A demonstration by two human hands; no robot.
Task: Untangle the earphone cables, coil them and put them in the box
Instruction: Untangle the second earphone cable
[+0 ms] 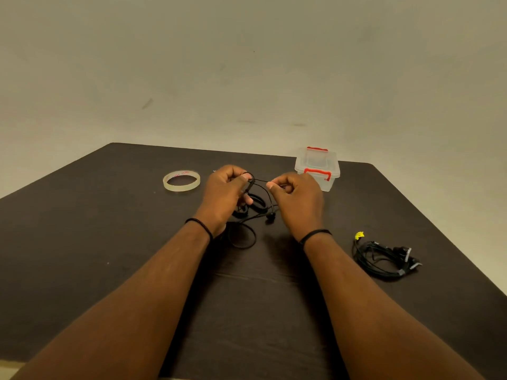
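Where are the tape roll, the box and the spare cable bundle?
tape roll [181,188]: head view, near edge of the ring.
box [327,185]: head view, clear front wall.
spare cable bundle [380,256]: head view, middle of the black coil.

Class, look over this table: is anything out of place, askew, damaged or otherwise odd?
Nothing is damaged or spilled. The box sits closed, though cables must go in. A second bundle lies loose at the right. Both hands, left hand and right hand, pinch the cable.
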